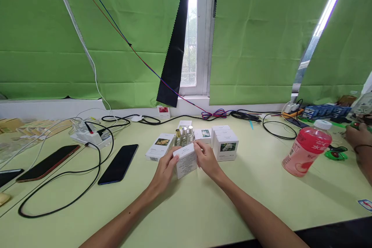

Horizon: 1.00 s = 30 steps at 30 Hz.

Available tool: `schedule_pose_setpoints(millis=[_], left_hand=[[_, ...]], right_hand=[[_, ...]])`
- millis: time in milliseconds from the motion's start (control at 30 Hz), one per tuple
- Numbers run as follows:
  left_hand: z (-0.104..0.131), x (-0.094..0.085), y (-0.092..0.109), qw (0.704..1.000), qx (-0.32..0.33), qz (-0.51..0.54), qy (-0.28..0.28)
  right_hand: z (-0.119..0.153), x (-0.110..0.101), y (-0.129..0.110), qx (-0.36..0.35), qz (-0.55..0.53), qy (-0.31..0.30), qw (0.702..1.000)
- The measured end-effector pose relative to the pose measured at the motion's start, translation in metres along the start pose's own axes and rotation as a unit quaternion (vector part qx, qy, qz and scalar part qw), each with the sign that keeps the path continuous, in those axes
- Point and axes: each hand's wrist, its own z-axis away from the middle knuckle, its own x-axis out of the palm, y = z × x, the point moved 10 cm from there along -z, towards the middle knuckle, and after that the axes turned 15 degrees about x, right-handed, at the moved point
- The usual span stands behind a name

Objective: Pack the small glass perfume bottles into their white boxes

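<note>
Both my hands hold a small white printed carton [186,161] just above the table, its text side facing me. My left hand [165,166] grips its left edge, thumb on the front. My right hand [207,159] pinches the upper right corner. Right behind the carton stand several small glass bottles [184,137] with gold and silver caps. To their left lies a white box with a yellow flower picture [160,145]. On the right stand white boxes with a white flower picture [227,147]; another white box [202,135] is partly hidden behind my right hand.
A pink drink bottle [308,148] stands at the right, with another person's hand [360,138] beyond it. On the left are a black phone [118,164], a reddish-edged phone [48,162], a power strip [93,136] and looping black cable [58,213]. More cables run along the wall.
</note>
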Motion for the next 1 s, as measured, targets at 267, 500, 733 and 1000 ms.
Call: schedule_pose_setpoints(millis=[267,500,733,1000], left_hand=[[-0.003,-0.001,0.003,1.0,-0.002,0.006,0.004],[-0.002,0.001,0.0,1.0,0.004,0.016,-0.013],[0.0,0.001,0.003,0.999,0.024,-0.024,-0.024],[0.001,0.008,0.015,0.994,0.084,-0.043,-0.054]], right_hand=[[0.002,0.001,-0.004,0.003,0.02,-0.004,1.0],[0.006,-0.003,-0.012,-0.027,0.05,0.025,0.998],[0.005,-0.002,-0.008,-0.021,0.031,0.016,0.999],[0.001,-0.003,0.001,-0.026,0.017,0.021,0.999]])
